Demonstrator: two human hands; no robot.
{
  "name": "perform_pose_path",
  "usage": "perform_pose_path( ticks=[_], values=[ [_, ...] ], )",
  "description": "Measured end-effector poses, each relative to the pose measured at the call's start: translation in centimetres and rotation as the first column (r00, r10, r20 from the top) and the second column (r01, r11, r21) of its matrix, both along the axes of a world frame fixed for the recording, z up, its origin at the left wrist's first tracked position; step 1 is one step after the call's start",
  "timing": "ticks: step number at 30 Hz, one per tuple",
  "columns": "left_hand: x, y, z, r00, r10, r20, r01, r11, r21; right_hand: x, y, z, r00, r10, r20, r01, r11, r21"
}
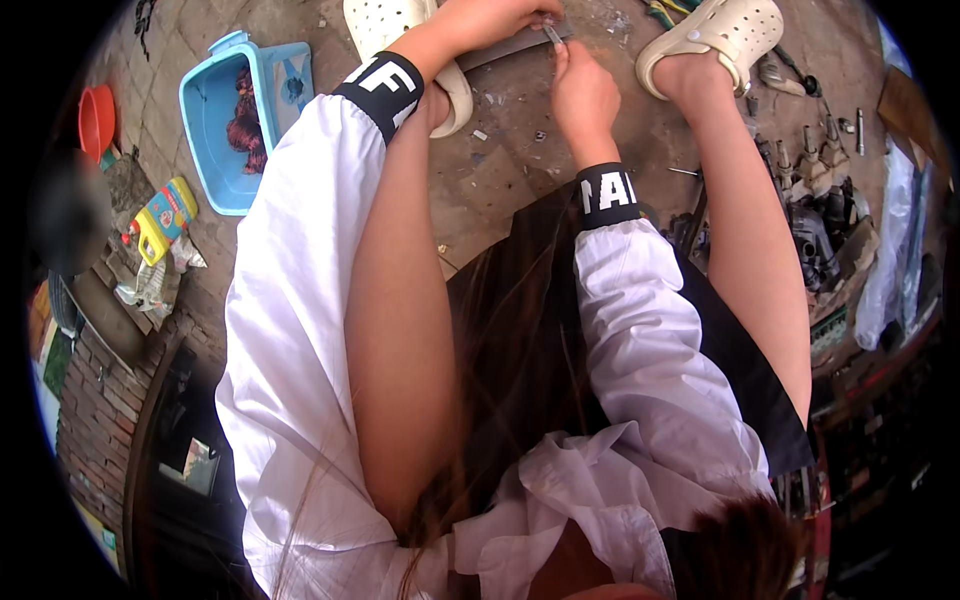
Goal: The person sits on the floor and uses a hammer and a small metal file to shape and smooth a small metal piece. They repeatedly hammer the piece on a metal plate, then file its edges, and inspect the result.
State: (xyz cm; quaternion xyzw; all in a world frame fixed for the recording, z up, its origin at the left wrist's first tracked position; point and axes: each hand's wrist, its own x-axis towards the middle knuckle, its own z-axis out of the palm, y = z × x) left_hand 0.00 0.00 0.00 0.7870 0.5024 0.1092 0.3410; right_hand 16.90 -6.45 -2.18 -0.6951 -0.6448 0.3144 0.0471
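My right hand [585, 100] is closed in a pinch around a small thin shiny piece [552, 36], whose kind I cannot make out. At the top edge my left hand [485, 22] has its fingers bent together near the other end of that piece. What those fingers grip, if anything, is hidden. Below both hands a flat grey plate [508, 47] lies on the ground between my feet, partly covered by the left hand. Small pale scraps are scattered around it.
Left of my leg stands a light blue plastic basin [222, 190] with dark red wire coils [247, 130] inside. A red bowl [96, 122] and a yellow bottle [165, 220] lie farther left. Metal parts [815, 235] crowd the right side, beside clear plastic sheeting [890, 260].
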Motion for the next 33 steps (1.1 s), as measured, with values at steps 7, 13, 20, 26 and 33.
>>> perform_pose_path(
  ticks=[7,13,20,26,33],
  values=[
    [0.8,0.4,-0.1,0.998,-0.060,0.021,0.058,0.993,0.098,1.4,1.1,1.3,0.999,0.037,-0.012,-0.036,0.997,0.070],
    [0.1,-0.6,-1.6,0.993,0.113,-0.042,-0.108,0.988,0.108,0.2,-2.6,-1.0,0.915,-0.220,-0.338,0.281,0.949,0.145],
    [1.8,-0.7,0.8,0.868,0.470,-0.163,-0.494,0.774,-0.396,-2.2,-3.7,-1.0,0.825,-0.373,-0.424,0.391,0.919,-0.046],
    [1.1,-0.5,-0.3,0.845,0.504,-0.181,-0.525,0.715,-0.461,-3.0,-3.2,-0.1,0.870,-0.363,-0.334,0.362,0.930,-0.067],
    [0.3,-0.3,-1.2,0.814,0.573,-0.096,-0.506,0.617,-0.603,-3.6,-3.3,-1.3,0.766,-0.413,-0.493,0.434,0.898,-0.077]
  ],
)
